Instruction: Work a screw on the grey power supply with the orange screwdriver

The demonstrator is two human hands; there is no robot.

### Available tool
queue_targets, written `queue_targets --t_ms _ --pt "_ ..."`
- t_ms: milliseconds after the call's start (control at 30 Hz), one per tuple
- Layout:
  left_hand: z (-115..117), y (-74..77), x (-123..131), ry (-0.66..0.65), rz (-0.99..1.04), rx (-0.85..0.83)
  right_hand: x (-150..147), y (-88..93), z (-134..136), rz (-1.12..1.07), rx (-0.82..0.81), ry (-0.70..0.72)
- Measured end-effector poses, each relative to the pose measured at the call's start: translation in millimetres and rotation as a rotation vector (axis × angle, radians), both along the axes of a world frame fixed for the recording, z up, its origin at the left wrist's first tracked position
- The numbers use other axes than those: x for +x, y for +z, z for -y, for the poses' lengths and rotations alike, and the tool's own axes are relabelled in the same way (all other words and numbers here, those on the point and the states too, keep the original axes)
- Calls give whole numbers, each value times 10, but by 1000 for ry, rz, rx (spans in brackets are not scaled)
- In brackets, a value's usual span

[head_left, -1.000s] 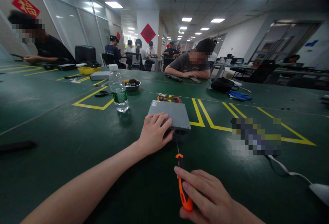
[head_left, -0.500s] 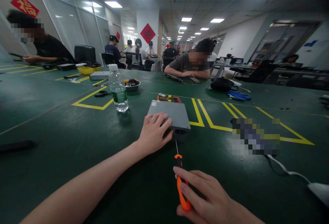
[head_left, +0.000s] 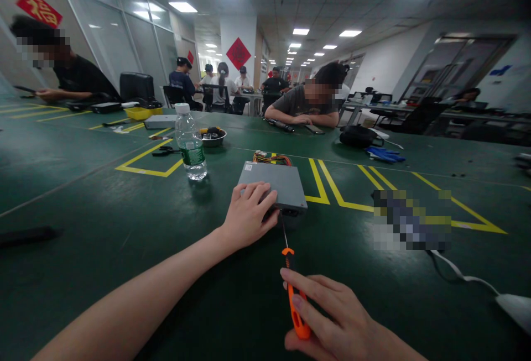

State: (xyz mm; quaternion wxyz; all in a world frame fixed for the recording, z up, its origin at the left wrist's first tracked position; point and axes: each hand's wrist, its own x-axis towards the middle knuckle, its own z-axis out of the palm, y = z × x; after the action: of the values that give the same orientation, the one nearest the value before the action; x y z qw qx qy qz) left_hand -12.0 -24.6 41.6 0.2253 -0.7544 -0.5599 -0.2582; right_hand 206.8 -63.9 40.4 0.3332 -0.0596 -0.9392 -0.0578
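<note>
A grey metal computer power supply (head_left: 276,181) lies flat on the green table, its bundle of coloured cables (head_left: 271,158) at the far side. My left hand (head_left: 251,214) is closed on its near left part, fingers over the top and thumb at the front face. In my right hand (head_left: 327,305) is an orange and black screwdriver (head_left: 296,311), gripped by the handle. Its thin shaft points away from me, and the tip meets the unit's near face just beside my left thumb. What the tip touches is too small to make out.
Left of the unit stands a water bottle (head_left: 191,145), with a metal bowl (head_left: 213,137) of small items behind. Blue gloves (head_left: 385,155) and a black case (head_left: 360,136) lie back right. A pixelated object (head_left: 410,220) with a white cable is on the right. A person leans on the far edge.
The screwdriver's handle has turned a little about its own axis between my right fingers. My left hand and the power supply stay where they were.
</note>
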Motion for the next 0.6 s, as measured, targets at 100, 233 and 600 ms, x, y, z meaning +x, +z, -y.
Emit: queue_targets --t_ms 100,233,600 --pt "2 1 -3 -3 -1 0 27 -15 -20 45 -11 11" --pt "-3 -5 -2 -4 0 13 44 -5 -14 114 21 15" --pt "-6 -8 7 -2 7 11 31 -55 -23 94 -32 3"
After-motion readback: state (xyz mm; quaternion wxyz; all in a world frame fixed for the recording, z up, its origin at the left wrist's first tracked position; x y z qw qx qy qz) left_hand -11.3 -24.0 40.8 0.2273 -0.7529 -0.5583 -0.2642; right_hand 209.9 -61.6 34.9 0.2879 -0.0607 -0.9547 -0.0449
